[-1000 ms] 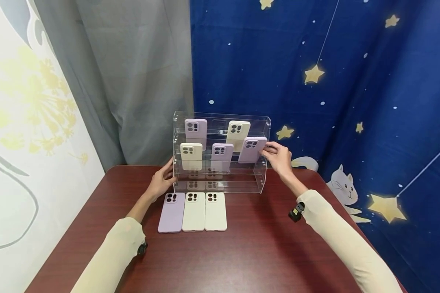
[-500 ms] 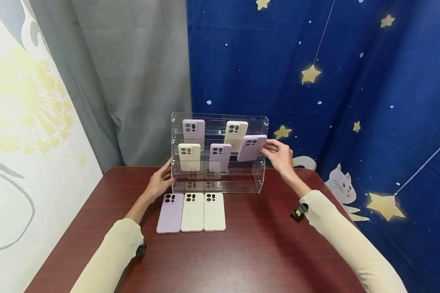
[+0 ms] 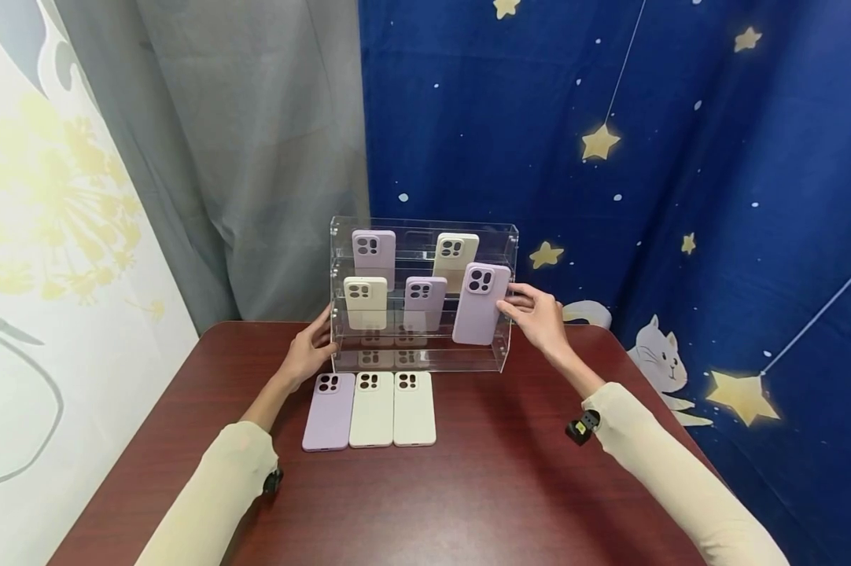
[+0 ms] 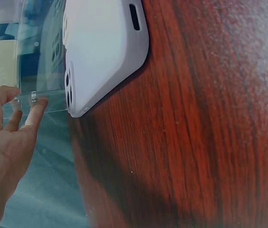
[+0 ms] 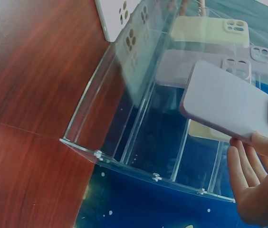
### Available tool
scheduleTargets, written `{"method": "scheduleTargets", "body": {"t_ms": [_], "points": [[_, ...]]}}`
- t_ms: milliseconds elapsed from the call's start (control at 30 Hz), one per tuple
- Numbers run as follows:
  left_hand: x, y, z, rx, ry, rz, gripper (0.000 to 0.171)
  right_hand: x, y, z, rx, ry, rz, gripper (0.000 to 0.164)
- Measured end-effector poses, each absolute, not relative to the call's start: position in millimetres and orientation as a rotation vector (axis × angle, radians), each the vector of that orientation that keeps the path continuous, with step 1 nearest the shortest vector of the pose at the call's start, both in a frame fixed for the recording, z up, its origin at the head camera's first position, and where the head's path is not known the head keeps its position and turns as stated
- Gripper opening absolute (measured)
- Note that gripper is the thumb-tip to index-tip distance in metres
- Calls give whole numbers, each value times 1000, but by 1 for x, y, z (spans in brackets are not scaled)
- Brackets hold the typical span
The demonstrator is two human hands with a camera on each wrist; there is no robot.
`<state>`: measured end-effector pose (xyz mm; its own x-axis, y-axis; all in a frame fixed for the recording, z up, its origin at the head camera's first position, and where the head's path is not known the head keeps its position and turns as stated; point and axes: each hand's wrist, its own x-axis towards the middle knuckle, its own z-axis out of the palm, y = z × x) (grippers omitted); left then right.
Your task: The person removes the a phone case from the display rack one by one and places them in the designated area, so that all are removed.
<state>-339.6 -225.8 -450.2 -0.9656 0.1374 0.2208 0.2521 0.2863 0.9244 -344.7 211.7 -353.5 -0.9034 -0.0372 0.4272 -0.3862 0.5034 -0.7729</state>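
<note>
A clear acrylic display rack (image 3: 461,363) stands on the table, its tiers holding several lilac and cream phone cases. My left hand (image 3: 308,352) holds the rack's left side, thumb at the front edge and fingers further back; the left wrist view shows its fingertips on the clear panel. My right hand (image 3: 539,318) pinches a lilac phone case (image 3: 480,314) by its right edge, thumb in front and fingers behind. That case is nearly upright, camera cutout at the top, in front of the rack's right end. In the right wrist view the held case (image 5: 229,102) overlaps the cases behind it.
Before the rack, a lilac case (image 3: 329,417) and two cream cases (image 3: 372,413) lie side by side on the red-brown wooden table (image 3: 425,503). A grey curtain (image 3: 284,157) and a blue star-patterned curtain (image 3: 482,118) hang behind. A patterned white panel (image 3: 43,314) is at left.
The lilac case in my right hand has turned from tilted to nearly upright and come lower, showing its full back. My left hand keeps its place on the rack.
</note>
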Motion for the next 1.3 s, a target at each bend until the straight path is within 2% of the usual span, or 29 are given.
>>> {"method": "scheduleTargets", "body": {"t_ms": [433,1300], "points": [[-335,-224,-441,-395,-2443,-1783,82,-329,215,-378,423,-2507,1253,72],[-332,-224,-440,-386,-2439,-1806,82,-319,203,-442,391,-2694,1552,72]]}}
